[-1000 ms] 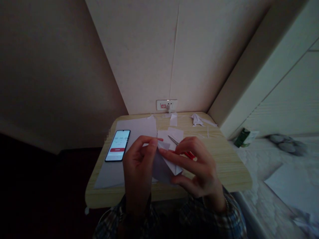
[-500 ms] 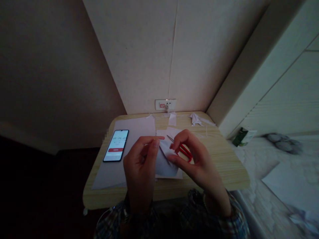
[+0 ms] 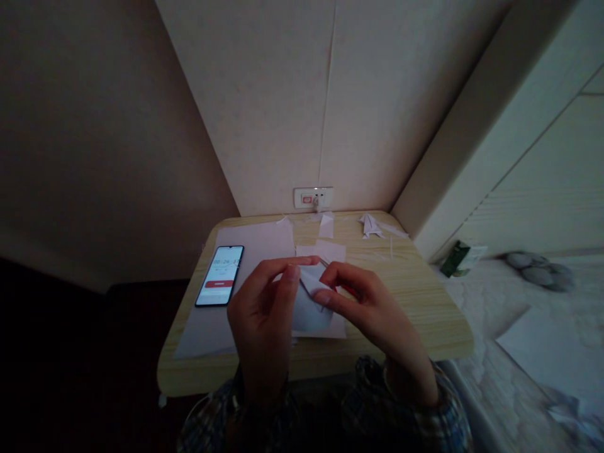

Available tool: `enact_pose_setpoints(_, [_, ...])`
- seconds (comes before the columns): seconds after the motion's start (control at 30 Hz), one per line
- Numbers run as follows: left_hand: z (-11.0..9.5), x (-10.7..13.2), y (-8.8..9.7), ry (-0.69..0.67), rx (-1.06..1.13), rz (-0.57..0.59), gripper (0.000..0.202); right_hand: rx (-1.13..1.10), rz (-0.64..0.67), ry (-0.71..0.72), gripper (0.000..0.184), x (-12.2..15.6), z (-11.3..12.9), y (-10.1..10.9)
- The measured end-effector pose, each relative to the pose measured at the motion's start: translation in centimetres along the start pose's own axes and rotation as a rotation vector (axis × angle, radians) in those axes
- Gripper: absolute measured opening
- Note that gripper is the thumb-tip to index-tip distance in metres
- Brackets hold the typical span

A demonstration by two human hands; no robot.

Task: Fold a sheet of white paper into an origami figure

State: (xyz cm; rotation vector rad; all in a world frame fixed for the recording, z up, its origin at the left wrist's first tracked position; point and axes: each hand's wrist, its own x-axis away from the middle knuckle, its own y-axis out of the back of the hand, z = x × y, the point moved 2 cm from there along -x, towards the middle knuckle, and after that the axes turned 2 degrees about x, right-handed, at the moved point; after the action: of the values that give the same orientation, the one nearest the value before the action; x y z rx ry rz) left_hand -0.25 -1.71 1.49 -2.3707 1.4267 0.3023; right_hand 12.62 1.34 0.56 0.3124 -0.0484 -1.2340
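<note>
My left hand (image 3: 264, 314) and my right hand (image 3: 372, 308) are both raised just above a small wooden table (image 3: 425, 314), pinching a folded piece of white paper (image 3: 309, 302) between them. The left thumb and forefinger grip its upper left edge. My right fingers close on its right side, near the top corner. Behind my right hand lie red-handled scissors (image 3: 349, 290), mostly hidden by the fingers. A white sheet (image 3: 330, 251) lies flat under the folded piece.
A lit phone (image 3: 221, 275) lies on a large white sheet (image 3: 255, 245) at the table's left. Paper scraps and a small folded paper figure (image 3: 370, 225) sit near the wall socket (image 3: 312, 197). A bed with a green box (image 3: 457, 259) is on the right.
My right hand has shifted left and lower over the scissors, its fingers now closing on the paper's upper right. The folded paper has turned a little between my hands.
</note>
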Motion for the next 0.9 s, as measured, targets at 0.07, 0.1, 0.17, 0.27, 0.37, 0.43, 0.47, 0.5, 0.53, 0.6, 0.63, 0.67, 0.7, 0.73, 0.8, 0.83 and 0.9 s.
enact_pose_setpoints(0.07, [0.0,-0.1,0.0,0.001,-0.014,0.015,0.015,0.030,-0.016,-0.003,0.042,0.0,0.0,0.0])
enact_pose_setpoints(0.1, [0.0,-0.2,0.1,0.006,-0.020,0.023,0.013,0.044,-0.038,-0.004,0.042,0.0,0.0,0.1])
enact_pose_setpoints(0.17, [0.1,-0.3,0.2,0.042,-0.015,0.040,0.006,0.069,-0.096,-0.002,0.042,0.1,-0.1,0.2])
enact_pose_setpoints(0.27, [0.2,-0.4,0.4,0.122,0.006,0.092,0.008,0.078,-0.145,0.025,0.042,0.2,-0.2,0.5])
enact_pose_setpoints(0.37, [0.5,-0.6,0.7,0.176,0.019,0.154,0.009,0.095,-0.157,0.064,0.041,0.4,-0.1,0.7])
enact_pose_setpoints(0.43, [0.7,-0.8,0.8,0.187,0.029,0.161,0.010,0.117,-0.171,0.098,0.040,0.5,0.1,0.9])
enact_pose_setpoints(0.47, [0.8,-0.9,0.9,0.181,0.035,0.154,0.010,0.127,-0.177,0.116,0.038,0.5,0.2,0.9])
enact_pose_setpoints(0.5, [0.9,-1.0,1.0,0.171,0.039,0.143,0.011,0.136,-0.180,0.138,0.036,0.6,0.2,1.0])
enact_pose_setpoints(0.53, [1.0,-1.1,1.1,0.162,0.044,0.134,0.011,0.138,-0.182,0.162,0.033,0.6,0.3,1.1])
enact_pose_setpoints(0.6, [1.2,-1.2,1.1,0.151,0.055,0.109,0.009,0.118,-0.174,0.214,0.028,0.7,0.3,1.3])
enact_pose_setpoints(0.63, [1.3,-1.2,1.1,0.155,0.057,0.100,0.008,0.100,-0.172,0.238,0.026,0.7,0.3,1.4])
enact_pose_setpoints(0.67, [1.4,-1.2,1.1,0.162,0.060,0.094,0.008,0.082,-0.171,0.257,0.025,0.8,0.3,1.4])
enact_pose_setpoints(0.7, [1.4,-1.1,1.2,0.171,0.063,0.091,0.008,0.068,-0.171,0.272,0.024,0.8,0.3,1.5])
enact_pose_setpoints(0.73, [1.5,-1.1,1.2,0.178,0.064,0.091,0.008,0.064,-0.171,0.283,0.023,0.8,0.3,1.6])
enact_pose_setpoints(0.8, [1.6,-1.0,1.2,0.187,0.062,0.093,0.008,0.088,-0.166,0.294,0.020,0.8,0.4,1.6])
enact_pose_setpoints(0.83, [1.6,-1.0,1.2,0.187,0.062,0.093,0.007,0.109,-0.162,0.297,0.019,0.8,0.4,1.6])
enact_pose_setpoints(0.9, [1.6,-1.0,1.3,0.186,0.059,0.096,0.007,0.160,-0.155,0.303,0.018,0.8,0.5,1.6])
